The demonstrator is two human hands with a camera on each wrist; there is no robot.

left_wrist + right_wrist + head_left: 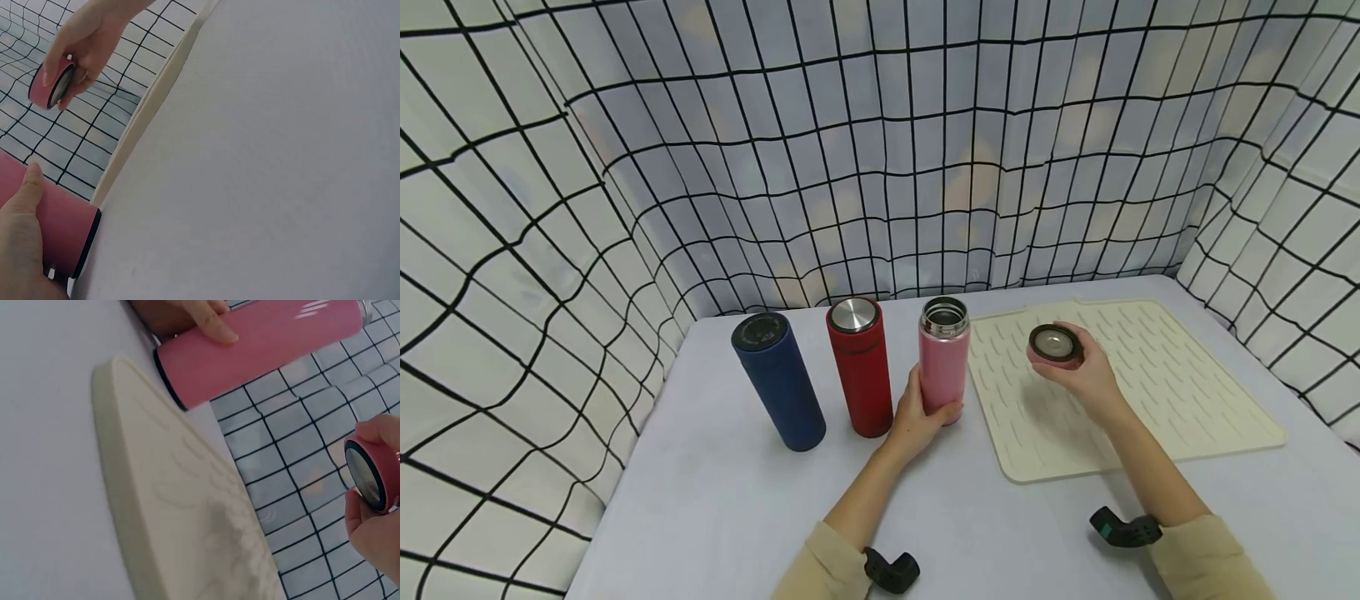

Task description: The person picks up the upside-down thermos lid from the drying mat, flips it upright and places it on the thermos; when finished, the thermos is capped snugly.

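My left hand grips the lower part of a pink thermos bottle, whose steel mouth is uncovered. In the right wrist view the bottle shows a dark base ring, with the left thumb across its side. Held over the cream mat, the pink lid is in my right hand, its metal-lined underside facing my head camera. Fingers and thumb pinch the lid by its sides in the left wrist view. Left of the bottle stand a red thermos and a blue thermos, both with lids on.
A cream ridged mat lies on the right of the white-covered table. Black netting over pale cloth encloses the back and both sides. Each wrist wears a black band.
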